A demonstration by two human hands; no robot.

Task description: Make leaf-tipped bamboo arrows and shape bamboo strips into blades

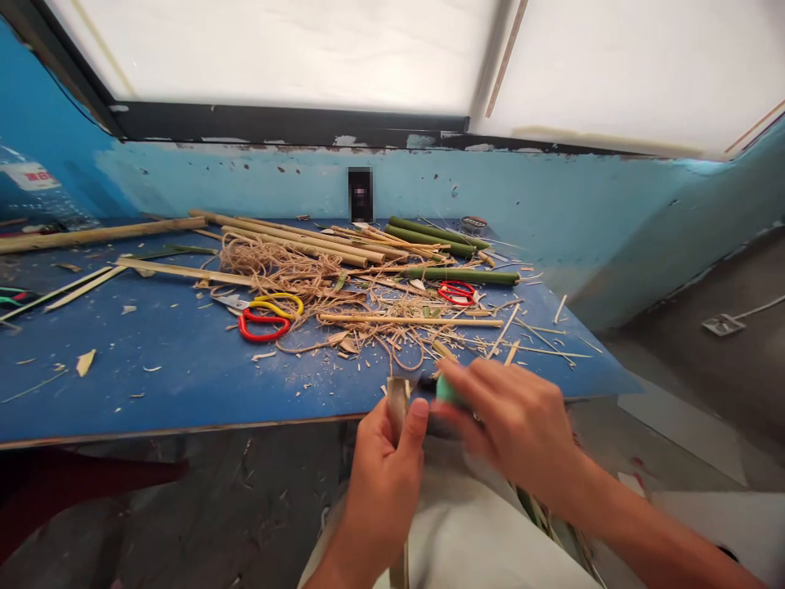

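My left hand (pixel 383 478) grips a thin bamboo strip (pixel 397 402) upright, just in front of the blue table's near edge (pixel 184 427). My right hand (pixel 512 421), blurred by motion, is closed on a tool with a green handle (pixel 450 391) whose dark blade end meets the strip near its top. Both hands are over my lap, below the table edge.
On the blue table lie scissors with red and yellow handles (pixel 265 315), smaller red scissors (pixel 457 292), a tangle of twine (pixel 270 263), green bamboo stalks (pixel 461 276), pale bamboo sticks (pixel 294 236) and several shavings. A blue wall and a window stand behind.
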